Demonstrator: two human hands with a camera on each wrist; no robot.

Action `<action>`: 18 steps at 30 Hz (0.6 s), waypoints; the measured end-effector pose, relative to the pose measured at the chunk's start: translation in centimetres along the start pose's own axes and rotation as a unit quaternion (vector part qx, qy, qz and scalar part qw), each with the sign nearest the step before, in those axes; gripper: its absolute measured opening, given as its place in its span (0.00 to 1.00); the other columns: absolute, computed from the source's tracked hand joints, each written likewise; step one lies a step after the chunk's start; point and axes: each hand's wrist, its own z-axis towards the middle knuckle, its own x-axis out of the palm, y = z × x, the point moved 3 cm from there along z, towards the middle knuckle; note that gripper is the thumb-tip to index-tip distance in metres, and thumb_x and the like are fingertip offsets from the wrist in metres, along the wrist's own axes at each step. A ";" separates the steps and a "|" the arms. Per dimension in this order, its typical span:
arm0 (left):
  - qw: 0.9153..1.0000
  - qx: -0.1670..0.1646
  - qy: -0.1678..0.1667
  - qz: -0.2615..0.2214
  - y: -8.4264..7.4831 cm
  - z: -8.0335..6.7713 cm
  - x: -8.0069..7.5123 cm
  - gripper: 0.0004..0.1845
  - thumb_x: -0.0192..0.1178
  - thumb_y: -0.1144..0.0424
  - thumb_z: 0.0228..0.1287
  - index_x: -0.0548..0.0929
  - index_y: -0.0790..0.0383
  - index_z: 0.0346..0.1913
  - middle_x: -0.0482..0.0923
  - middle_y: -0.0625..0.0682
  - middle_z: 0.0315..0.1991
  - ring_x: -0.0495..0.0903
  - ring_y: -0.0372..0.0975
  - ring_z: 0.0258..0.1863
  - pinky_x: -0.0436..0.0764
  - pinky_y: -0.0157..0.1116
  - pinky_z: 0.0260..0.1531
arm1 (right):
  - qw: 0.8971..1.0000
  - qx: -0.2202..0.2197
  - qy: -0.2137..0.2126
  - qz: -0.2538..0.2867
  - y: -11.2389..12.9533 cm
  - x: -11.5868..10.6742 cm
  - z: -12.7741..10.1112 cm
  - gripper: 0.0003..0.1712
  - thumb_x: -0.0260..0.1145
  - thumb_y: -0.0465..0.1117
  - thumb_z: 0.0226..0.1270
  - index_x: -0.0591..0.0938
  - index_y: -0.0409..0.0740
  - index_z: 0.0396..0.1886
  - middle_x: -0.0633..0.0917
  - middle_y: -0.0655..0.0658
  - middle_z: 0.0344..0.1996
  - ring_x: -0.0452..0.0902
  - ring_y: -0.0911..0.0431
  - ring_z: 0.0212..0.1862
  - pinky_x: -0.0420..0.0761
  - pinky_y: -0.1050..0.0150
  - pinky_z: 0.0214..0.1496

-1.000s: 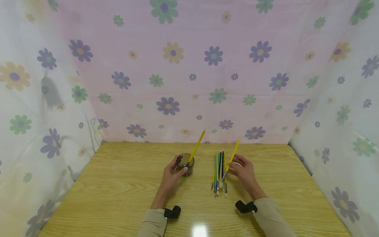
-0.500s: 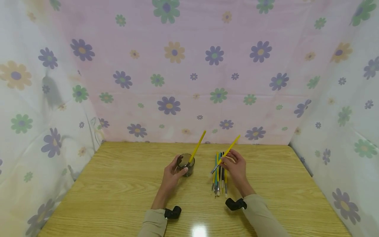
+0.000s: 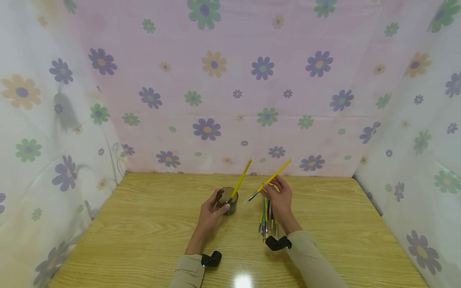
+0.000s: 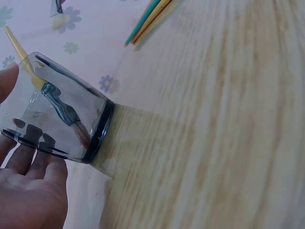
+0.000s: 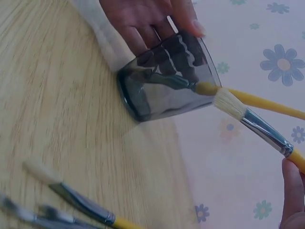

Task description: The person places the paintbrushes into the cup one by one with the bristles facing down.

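Note:
A dark see-through cup (image 3: 227,201) stands on the wooden table (image 3: 144,224), and my left hand (image 3: 211,209) grips it around its side. One yellow-handled brush (image 3: 240,179) leans inside the cup (image 4: 62,119), bristles down. My right hand (image 3: 276,195) pinches a second yellow brush (image 3: 270,180) in the air, with its bristle end (image 5: 228,104) pointing left and close to the cup's (image 5: 167,78) rim. Under that hand, a bundle of several brushes (image 3: 267,218) with yellow, teal and dark handles lies on the table.
Flowered cloth (image 3: 230,88) closes in the table at the back and on both sides. More brush tips (image 5: 62,191) lie near the right wrist camera. Small black camera mounts (image 3: 212,258) sit at both wrists.
My right hand has lifted one yellow brush off the bundle and carried it left and away from me, toward the cup. My left hand has kept its hold on the cup.

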 end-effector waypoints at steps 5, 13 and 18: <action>1.000 0.001 -0.004 0.001 -0.2 0.0 0.2 0.37 0.63 0.73 0.69 0.60 0.71 0.77 0.48 0.67 0.80 0.49 0.56 0.80 0.53 0.50 0.77 | 1.000 -0.014 -0.018 0.012 0.1 0.6 0.4 0.18 0.60 0.21 0.70 0.71 0.36 0.55 0.75 0.44 0.44 0.86 0.58 0.43 0.89 0.63 0.46; 1.000 0.003 -0.009 0.007 -0.2 0.2 0.3 0.35 0.63 0.74 0.69 0.63 0.70 0.77 0.48 0.68 0.80 0.50 0.57 0.79 0.53 0.49 0.77 | 0.999 -0.025 -0.024 0.033 0.2 1.8 0.7 0.19 0.61 0.20 0.68 0.74 0.41 0.52 0.77 0.43 0.43 0.85 0.57 0.42 0.90 0.62 0.44; 1.000 0.004 -0.013 0.008 -0.1 0.4 0.2 0.36 0.63 0.74 0.69 0.62 0.71 0.77 0.50 0.68 0.80 0.50 0.57 0.79 0.53 0.49 0.77 | 0.999 -0.023 -0.005 0.040 -0.2 2.6 1.0 0.19 0.61 0.19 0.68 0.73 0.40 0.52 0.77 0.46 0.42 0.84 0.58 0.41 0.89 0.63 0.44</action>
